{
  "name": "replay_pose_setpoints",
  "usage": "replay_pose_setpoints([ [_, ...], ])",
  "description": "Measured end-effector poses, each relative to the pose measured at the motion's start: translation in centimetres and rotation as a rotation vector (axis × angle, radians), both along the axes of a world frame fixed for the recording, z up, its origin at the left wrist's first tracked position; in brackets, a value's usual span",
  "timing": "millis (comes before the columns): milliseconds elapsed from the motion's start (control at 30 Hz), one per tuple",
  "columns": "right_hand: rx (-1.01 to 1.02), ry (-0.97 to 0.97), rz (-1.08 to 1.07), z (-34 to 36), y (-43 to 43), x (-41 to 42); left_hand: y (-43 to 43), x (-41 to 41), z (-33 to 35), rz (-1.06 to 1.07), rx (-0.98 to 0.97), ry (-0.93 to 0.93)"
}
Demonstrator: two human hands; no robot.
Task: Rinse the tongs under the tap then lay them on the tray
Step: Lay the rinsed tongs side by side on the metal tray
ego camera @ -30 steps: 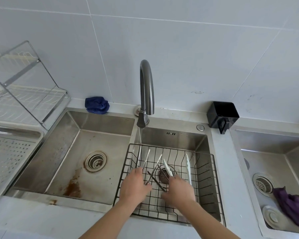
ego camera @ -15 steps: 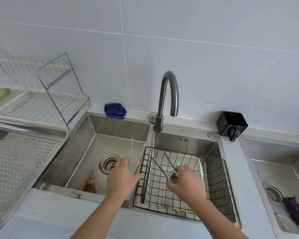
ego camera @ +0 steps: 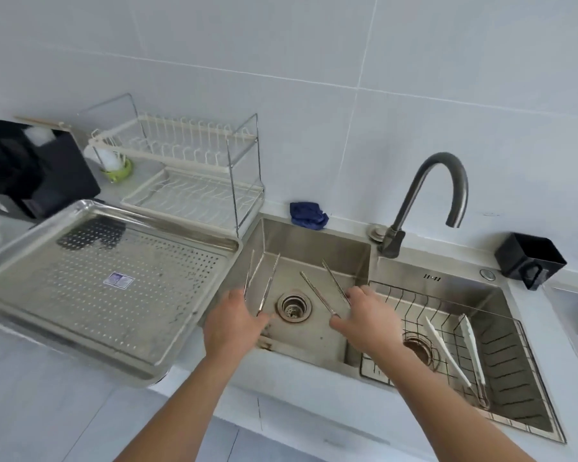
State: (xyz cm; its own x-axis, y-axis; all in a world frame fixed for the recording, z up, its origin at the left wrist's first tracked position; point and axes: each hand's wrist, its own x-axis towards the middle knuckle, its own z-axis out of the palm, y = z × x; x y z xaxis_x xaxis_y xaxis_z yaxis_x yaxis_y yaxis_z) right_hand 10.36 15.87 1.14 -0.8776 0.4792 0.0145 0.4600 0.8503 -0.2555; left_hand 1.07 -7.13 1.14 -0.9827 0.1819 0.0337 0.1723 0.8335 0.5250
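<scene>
My left hand (ego camera: 234, 323) grips one pair of slim steel tongs (ego camera: 268, 285), their arms pointing away from me over the left sink basin, close to the tray's right rim. A second pair of steel tongs (ego camera: 321, 296) is in my right hand (ego camera: 369, 316), also above the left basin. The perforated steel tray (ego camera: 80, 311) lies on the counter to the left, bare except for a small sticker. The grey tap (ego camera: 424, 195) stands behind the divider between the basins, its spout over the right one; I see no water running.
A black wire basket (ego camera: 514, 355) sits in the right basin and holds white-tipped tongs (ego camera: 447, 351). A dish rack (ego camera: 194, 168) stands behind the tray, a blue cloth (ego camera: 307, 215) on the sink's back ledge, a black holder (ego camera: 528, 258) at far right.
Both hands lifted their tongs out of the right basin from under the tap and carried them left over the left basin. The water stream seen first is gone. My view swung left.
</scene>
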Motion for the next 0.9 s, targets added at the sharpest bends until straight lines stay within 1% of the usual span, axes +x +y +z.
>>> replay_pose_setpoints([
  [200,-0.059,0.022,0.109,1.2,-8.0,-4.0,-8.3,-1.9,1.3,0.13,-0.017,0.003],
  [433,-0.107,0.005,0.308,1.1,-14.7,-10.7,-16.1,-5.2,1.0,0.282,-0.035,-0.041],
  [600,-0.132,-0.036,0.416,0.4,-18.6,-16.7,-20.4,-8.9,0.3,0.392,-0.063,-0.088],
  [767,-0.126,-0.066,0.541,-0.5,-22.3,-24.3,-23.8,-13.4,-0.8,0.483,-0.049,-0.154],
  [900,-0.112,-0.122,0.626,-1.0,-25.2,-29.5,-26.1,-16.8,-1.9,0.534,-0.095,-0.186],
])
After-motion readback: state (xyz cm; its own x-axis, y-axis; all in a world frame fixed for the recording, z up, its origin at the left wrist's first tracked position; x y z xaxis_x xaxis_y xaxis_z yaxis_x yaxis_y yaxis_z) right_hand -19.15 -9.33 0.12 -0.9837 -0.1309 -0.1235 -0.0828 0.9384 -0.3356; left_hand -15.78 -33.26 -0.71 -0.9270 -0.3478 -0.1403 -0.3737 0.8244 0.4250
